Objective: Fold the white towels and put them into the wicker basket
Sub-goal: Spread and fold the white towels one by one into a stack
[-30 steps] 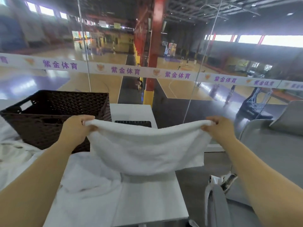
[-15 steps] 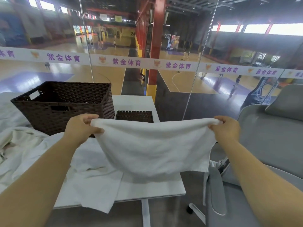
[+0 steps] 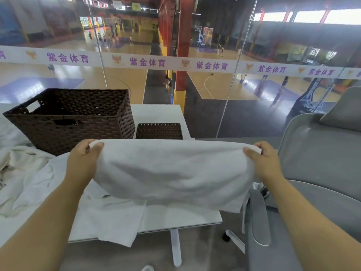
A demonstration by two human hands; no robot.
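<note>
A white towel (image 3: 172, 171) hangs doubled over in the air above the table, stretched between both hands. My left hand (image 3: 83, 163) pinches its upper left corner and my right hand (image 3: 263, 163) pinches its upper right corner. The dark brown wicker basket (image 3: 78, 132) stands on the table behind my left hand, and its inside looks dark with no towel visible. More white towels (image 3: 39, 184) lie crumpled on the table at the left, with one hanging over the front edge.
A small dark wicker lid or tray (image 3: 159, 131) lies beside the basket on the white table (image 3: 183, 218). A grey office chair (image 3: 312, 173) stands close at the right. A glass wall (image 3: 214, 94) runs behind the table.
The held towel has dropped lower and nearer to me, its bottom edge swinging forward. The view has tilted down, showing more of the table and chair.
</note>
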